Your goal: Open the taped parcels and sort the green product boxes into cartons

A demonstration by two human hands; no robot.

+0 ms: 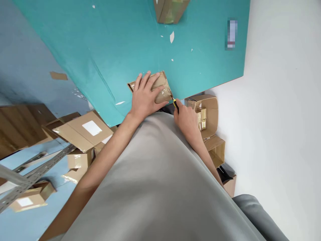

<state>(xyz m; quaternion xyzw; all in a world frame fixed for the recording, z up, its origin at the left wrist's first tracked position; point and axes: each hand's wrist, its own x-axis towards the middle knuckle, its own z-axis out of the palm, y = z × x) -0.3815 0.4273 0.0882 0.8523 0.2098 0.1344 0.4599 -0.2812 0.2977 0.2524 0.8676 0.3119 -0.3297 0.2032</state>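
Observation:
A small brown cardboard box (163,95) with shiny clear tape lies at the near edge of the teal table (130,40). Across its top rests my left hand (145,95), fingers spread and pressing flat on the cardboard. My right hand (187,118) is wrapped round a utility knife (175,103) with a yellow and black handle. The knife's tip meets the right edge of the box, at the taped side. Part of the handle is hidden inside my fist.
Another taped carton (172,11) stands at the table's far side. Open cartons (212,115) sit on the floor to the right, one with small boxes inside. A flattened carton (82,130) and a metal shelf frame (37,177) are at left. A white wall (283,83) bounds the right.

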